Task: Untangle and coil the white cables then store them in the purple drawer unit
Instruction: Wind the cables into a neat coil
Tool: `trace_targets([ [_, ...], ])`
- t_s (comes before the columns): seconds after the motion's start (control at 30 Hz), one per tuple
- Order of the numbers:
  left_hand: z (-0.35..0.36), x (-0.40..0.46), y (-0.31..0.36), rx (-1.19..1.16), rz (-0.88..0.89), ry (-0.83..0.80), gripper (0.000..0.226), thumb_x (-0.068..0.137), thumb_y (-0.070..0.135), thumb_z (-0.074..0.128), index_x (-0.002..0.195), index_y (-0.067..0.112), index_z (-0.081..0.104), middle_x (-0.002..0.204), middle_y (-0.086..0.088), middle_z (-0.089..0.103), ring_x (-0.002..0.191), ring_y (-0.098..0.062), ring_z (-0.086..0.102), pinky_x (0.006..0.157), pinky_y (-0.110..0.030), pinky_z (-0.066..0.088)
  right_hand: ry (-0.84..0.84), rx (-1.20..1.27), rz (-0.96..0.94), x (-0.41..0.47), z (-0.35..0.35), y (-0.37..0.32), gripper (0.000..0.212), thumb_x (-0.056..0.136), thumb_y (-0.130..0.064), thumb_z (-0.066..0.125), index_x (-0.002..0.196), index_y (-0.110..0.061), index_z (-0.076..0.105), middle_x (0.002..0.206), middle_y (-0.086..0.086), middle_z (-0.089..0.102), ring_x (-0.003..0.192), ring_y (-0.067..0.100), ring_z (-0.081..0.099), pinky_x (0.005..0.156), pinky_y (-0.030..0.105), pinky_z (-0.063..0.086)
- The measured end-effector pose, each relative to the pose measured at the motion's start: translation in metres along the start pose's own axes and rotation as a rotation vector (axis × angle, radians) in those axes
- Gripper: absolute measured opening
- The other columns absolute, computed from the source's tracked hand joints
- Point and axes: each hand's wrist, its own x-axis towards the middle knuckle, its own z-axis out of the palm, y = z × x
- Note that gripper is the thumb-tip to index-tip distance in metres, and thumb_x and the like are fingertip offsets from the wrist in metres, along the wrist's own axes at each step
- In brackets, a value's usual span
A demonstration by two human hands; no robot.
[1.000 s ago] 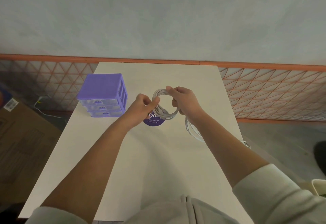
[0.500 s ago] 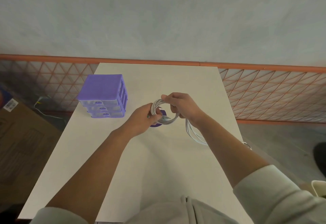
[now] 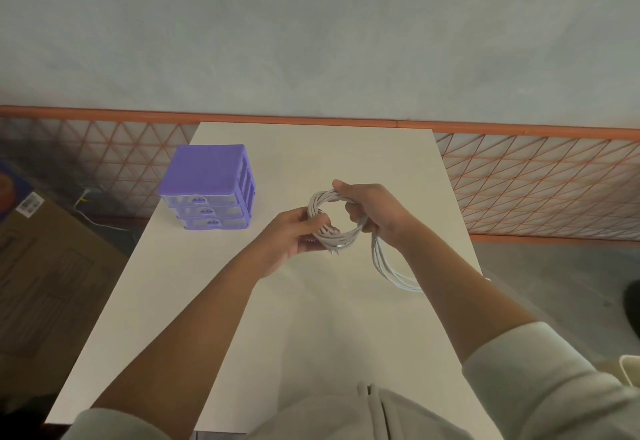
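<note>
Two-handed grip on white cables (image 3: 323, 228)

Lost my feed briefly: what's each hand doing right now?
Left hand: grips the white cable coil at its lower left.
Right hand: grips the coil's top right.

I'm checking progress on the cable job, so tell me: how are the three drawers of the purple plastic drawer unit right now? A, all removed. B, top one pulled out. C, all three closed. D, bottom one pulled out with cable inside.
C: the purple plastic drawer unit shows three drawer fronts flush, while both hands hold the coiled white cables beside it.
</note>
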Motion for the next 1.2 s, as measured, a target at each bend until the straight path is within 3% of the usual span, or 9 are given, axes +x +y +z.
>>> trace_targets([
  [0.1, 0.003, -0.001, 0.002, -0.209, -0.037, -0.078, 0.044, 0.093, 0.019, 0.058, 0.126, -0.009, 0.050, 0.116, -0.023, 0.059, 0.107, -0.033, 0.059, 0.087, -0.039, 0.056, -0.001, 0.009, 0.021, 0.001, 0.000, 0.001, 0.043, 0.091, -0.041, 0.062, 0.055, -0.024, 0.047, 0.048, -0.005, 0.036, 0.047, 0.014, 0.025, 0.043, 0.024, 0.019],
  [0.2, 0.009, -0.001, 0.004, -0.205, -0.032, -0.046, 0.019, 0.094, 0.022, 0.055, 0.090, 0.005, 0.062, 0.095, -0.016, 0.065, 0.094, -0.028, 0.061, 0.090, -0.040, 0.051, 0.008, -0.007, 0.005, 0.001, 0.002, 0.000, 0.043, 0.092, -0.042, 0.062, 0.055, -0.023, 0.050, 0.049, -0.003, 0.036, 0.047, 0.015, 0.025, 0.041, 0.024, 0.020],
  [0.27, 0.015, 0.001, 0.007, -0.133, 0.008, 0.052, 0.033, 0.100, 0.030, 0.047, 0.073, 0.013, 0.058, 0.079, -0.008, 0.064, 0.078, -0.022, 0.060, 0.079, -0.035, 0.050, 0.019, -0.001, -0.016, 0.001, 0.005, -0.001, 0.044, 0.092, -0.042, 0.061, 0.054, -0.022, 0.051, 0.049, -0.002, 0.036, 0.047, 0.015, 0.025, 0.042, 0.024, 0.020],
  [0.37, 0.022, 0.002, 0.006, -0.010, 0.083, 0.182, 0.040, 0.100, 0.044, 0.045, 0.075, 0.013, 0.051, 0.070, -0.001, 0.060, 0.063, -0.015, 0.054, 0.067, -0.029, 0.044, 0.036, 0.008, -0.039, 0.001, 0.007, -0.005, 0.045, 0.093, -0.041, 0.061, 0.053, -0.023, 0.053, 0.050, -0.001, 0.036, 0.046, 0.014, 0.024, 0.043, 0.024, 0.018],
  [0.43, 0.024, 0.001, 0.005, 0.006, 0.104, 0.195, 0.042, 0.098, 0.047, 0.046, 0.081, 0.008, 0.053, 0.072, -0.002, 0.060, 0.064, -0.016, 0.053, 0.070, -0.033, 0.041, 0.034, 0.002, -0.053, 0.001, 0.007, -0.007, 0.047, 0.093, -0.041, 0.062, 0.050, -0.023, 0.054, 0.049, -0.002, 0.035, 0.045, 0.014, 0.023, 0.043, 0.024, 0.017],
  [0.53, 0.026, 0.000, 0.003, 0.012, 0.126, 0.215, 0.040, 0.098, 0.045, 0.048, 0.084, 0.010, 0.059, 0.074, -0.003, 0.063, 0.072, -0.020, 0.054, 0.074, -0.038, 0.041, 0.024, -0.021, -0.065, 0.000, 0.006, -0.008, 0.043, 0.092, -0.041, 0.062, 0.055, -0.022, 0.052, 0.048, -0.005, 0.034, 0.046, 0.014, 0.022, 0.043, 0.024, 0.017],
  [0.93, 0.022, -0.004, -0.004, 0.216, 0.174, 0.289, 0.028, 0.100, 0.042, 0.045, 0.087, 0.020, 0.056, 0.070, 0.006, 0.060, 0.061, -0.003, 0.055, 0.064, -0.021, 0.041, 0.017, -0.079, -0.052, -0.002, 0.007, -0.006, 0.040, 0.093, -0.042, 0.062, 0.063, -0.018, 0.052, 0.045, -0.007, 0.037, 0.039, 0.011, 0.026, 0.039, 0.021, 0.020],
  [1.03, 0.021, -0.004, -0.004, 0.189, 0.156, 0.279, 0.036, 0.099, 0.046, 0.046, 0.079, 0.018, 0.054, 0.076, -0.003, 0.060, 0.067, -0.014, 0.061, 0.062, -0.022, 0.045, 0.023, -0.092, -0.057, -0.002, 0.008, -0.005, 0.039, 0.094, -0.041, 0.061, 0.064, -0.017, 0.053, 0.043, -0.008, 0.038, 0.037, 0.009, 0.028, 0.038, 0.020, 0.022],
  [1.2, 0.015, -0.005, 0.002, 0.018, 0.080, 0.101, 0.032, 0.098, 0.039, 0.051, 0.078, 0.016, 0.060, 0.079, -0.004, 0.065, 0.081, -0.021, 0.060, 0.083, -0.040, 0.050, 0.052, -0.089, -0.074, -0.002, 0.007, -0.003, 0.041, 0.092, -0.044, 0.062, 0.064, -0.016, 0.051, 0.046, -0.007, 0.036, 0.042, 0.012, 0.023, 0.039, 0.021, 0.019],
])
